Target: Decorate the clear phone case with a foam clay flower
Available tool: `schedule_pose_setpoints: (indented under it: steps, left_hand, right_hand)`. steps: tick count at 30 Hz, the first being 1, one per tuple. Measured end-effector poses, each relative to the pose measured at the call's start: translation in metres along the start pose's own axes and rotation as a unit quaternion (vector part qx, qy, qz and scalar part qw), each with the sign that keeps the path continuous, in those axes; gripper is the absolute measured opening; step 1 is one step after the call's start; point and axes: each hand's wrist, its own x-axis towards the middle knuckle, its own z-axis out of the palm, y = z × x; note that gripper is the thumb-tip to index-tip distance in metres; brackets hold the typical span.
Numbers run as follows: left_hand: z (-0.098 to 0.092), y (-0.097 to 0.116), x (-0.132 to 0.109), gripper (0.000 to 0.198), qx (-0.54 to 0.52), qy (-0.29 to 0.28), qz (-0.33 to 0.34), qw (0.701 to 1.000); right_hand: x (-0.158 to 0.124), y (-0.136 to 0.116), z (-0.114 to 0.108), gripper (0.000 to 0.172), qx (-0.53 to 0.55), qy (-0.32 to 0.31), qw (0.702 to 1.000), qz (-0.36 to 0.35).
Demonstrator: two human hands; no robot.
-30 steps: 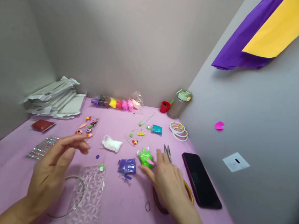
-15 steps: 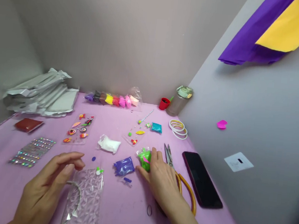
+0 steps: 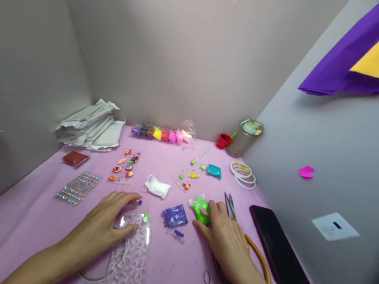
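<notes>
My left hand (image 3: 114, 215) hovers over the clear phone case with a faceted pattern (image 3: 133, 253), its thumb and fingers apart. Its fingertips are close beside a small dark blue clay disc (image 3: 139, 202); whether they touch it I cannot tell. On the case's top edge sits a small white and green clay piece (image 3: 146, 218). My right hand (image 3: 224, 231) rests at the right side of a packet of green clay (image 3: 200, 209), thumb spread below it and fingers against its edge. A pink scrap (image 3: 205, 211) lies on that packet. Left of it is a packet of blue clay (image 3: 175, 216).
Scissors (image 3: 230, 206) lie partly under my right hand, beside a black phone (image 3: 280, 248). Farther back are a white clay packet (image 3: 157, 187), charm sheets (image 3: 124, 167), rhinestones (image 3: 79, 188), tape rolls (image 3: 243, 174), a red cup (image 3: 224, 141) and a bottle (image 3: 244, 138).
The view has swung left, so everything sits farther right. My left hand has moved forward over the case toward the blue disc, with its fingers spreading. My right hand stays by the green packet.
</notes>
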Motion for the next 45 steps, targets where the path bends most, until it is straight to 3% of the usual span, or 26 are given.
schedule_pose_setpoints:
  steps: [3, 6, 10, 14, 21, 26, 31, 36, 41, 45]
  left_hand:
    - [0.002, 0.003, -0.002, 0.048, -0.010, 0.010, 0.004, 1.000]
    - [0.004, 0.017, -0.005, 0.029, -0.058, 0.063, 0.019, 0.996]
    - [0.008, 0.038, -0.013, 0.008, -0.124, 0.138, 0.101, 0.977]
    - [0.013, 0.050, -0.022, 0.017, -0.149, 0.131, 0.163, 0.966]
    - [0.019, 0.051, -0.028, 0.019, -0.148, 0.093, 0.122, 0.977]
    - [0.021, 0.045, -0.026, 0.031, -0.074, 0.083, 0.225, 0.968]
    - [0.024, 0.037, -0.022, 0.031, -0.013, 0.081, 0.241, 0.967]
    - [0.026, 0.035, -0.021, 0.019, -0.044, 0.038, 0.212, 0.975]
    - [0.023, 0.037, -0.023, 0.014, -0.087, 0.043, 0.096, 0.991]
    - [0.020, 0.041, -0.021, 0.011, -0.104, 0.017, 0.094, 0.990]
  right_hand:
    - [0.000, 0.003, -0.001, 0.015, 0.012, 0.004, 1.000, 0.007]
    - [-0.004, 0.005, -0.006, 0.016, 0.097, 0.034, 0.995, -0.012]
    - [-0.016, -0.005, -0.013, 0.037, 0.316, 0.075, 0.939, -0.112]
    - [-0.029, -0.023, -0.014, 0.049, 0.382, 0.040, 0.900, -0.205]
    - [-0.037, -0.033, 0.000, 0.056, 0.292, 0.069, 0.910, -0.286]
    - [-0.037, -0.033, 0.012, 0.061, 0.198, 0.106, 0.923, -0.313]
    - [-0.037, -0.034, 0.008, 0.060, 0.170, 0.126, 0.917, -0.337]
    - [-0.038, -0.034, 0.005, 0.059, 0.152, 0.125, 0.919, -0.342]
    - [-0.039, -0.032, 0.007, 0.058, 0.129, 0.115, 0.926, -0.335]
    - [-0.041, -0.033, 0.006, 0.057, 0.129, 0.106, 0.928, -0.332]
